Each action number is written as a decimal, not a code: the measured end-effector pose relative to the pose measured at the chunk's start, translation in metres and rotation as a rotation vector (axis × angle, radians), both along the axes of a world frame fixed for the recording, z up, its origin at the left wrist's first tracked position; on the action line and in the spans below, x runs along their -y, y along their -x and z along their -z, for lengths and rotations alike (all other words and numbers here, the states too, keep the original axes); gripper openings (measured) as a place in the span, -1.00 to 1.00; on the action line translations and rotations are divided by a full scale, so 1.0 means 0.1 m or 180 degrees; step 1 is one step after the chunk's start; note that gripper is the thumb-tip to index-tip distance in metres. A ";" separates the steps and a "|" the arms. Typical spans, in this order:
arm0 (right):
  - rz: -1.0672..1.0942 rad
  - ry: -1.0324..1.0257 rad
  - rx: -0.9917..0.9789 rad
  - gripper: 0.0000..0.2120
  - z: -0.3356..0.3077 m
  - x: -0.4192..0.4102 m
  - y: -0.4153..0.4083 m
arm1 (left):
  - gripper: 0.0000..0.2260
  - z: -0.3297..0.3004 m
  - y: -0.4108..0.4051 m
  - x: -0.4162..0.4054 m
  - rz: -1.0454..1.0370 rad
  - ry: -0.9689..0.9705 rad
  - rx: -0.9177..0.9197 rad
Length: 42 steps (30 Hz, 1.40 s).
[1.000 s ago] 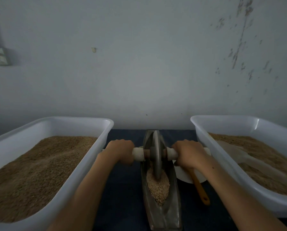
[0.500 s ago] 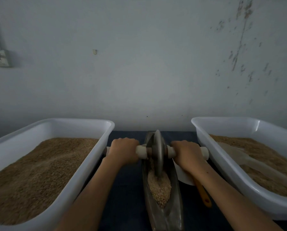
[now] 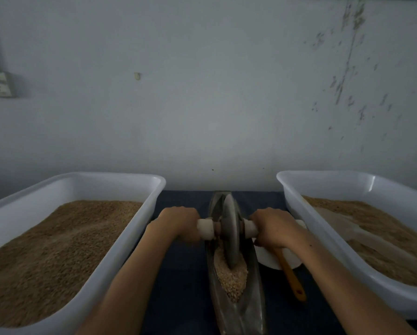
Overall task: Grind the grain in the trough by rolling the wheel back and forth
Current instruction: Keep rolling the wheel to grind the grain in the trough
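A narrow grey metal trough [image 3: 253, 308] lies lengthwise on the dark table between two tubs. A pile of pale grain [image 3: 231, 279] fills its middle. The grey metal wheel [image 3: 230, 228] stands upright in the trough, its lower edge in the grain. A white axle handle [image 3: 205, 228] runs through the wheel to both sides. My left hand [image 3: 178, 222] grips the left end of the handle. My right hand [image 3: 274, 226] grips the right end, hiding most of it.
A white tub [image 3: 139, 213] of brown grain stands at the left, another white tub [image 3: 306, 213] with grain and a pale scoop [image 3: 347, 228] at the right. A white dish [image 3: 270, 258] with an orange-handled tool [image 3: 292, 279] lies right of the trough. A grey wall rises behind.
Both hands have drawn the wheel a little back toward me along the trough after pushing it slightly away; the grip on the handle is the same.
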State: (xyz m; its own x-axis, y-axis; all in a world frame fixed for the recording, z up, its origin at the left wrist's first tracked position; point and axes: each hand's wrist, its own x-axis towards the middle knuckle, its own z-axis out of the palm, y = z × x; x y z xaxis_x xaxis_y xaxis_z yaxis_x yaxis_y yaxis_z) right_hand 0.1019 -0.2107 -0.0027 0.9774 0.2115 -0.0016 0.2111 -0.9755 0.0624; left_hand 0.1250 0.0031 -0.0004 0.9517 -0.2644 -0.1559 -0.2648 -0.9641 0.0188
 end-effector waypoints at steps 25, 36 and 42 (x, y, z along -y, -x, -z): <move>0.0074 -0.0122 0.0797 -0.87 0.09 -0.05 -0.06 | -0.77 0.11 -0.02 0.02 -0.0028 -0.0019 0.1083; 0.0120 0.0074 -0.0890 -0.74 -0.16 -0.03 0.06 | -0.94 0.01 -0.04 -0.02 0.0002 0.0314 -0.0795; 0.0175 -0.0020 0.0414 -0.79 0.04 -0.06 -0.09 | -0.74 0.10 -0.06 0.00 -0.0143 0.0087 0.0693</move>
State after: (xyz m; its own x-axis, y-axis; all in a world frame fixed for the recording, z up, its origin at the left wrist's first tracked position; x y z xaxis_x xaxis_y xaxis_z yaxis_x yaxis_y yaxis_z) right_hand 0.1105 -0.2049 -0.0068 0.9794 0.1570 0.1271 0.1477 -0.9858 0.0797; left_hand 0.1307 0.0030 -0.0109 0.9730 -0.2224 0.0611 -0.2223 -0.9749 -0.0077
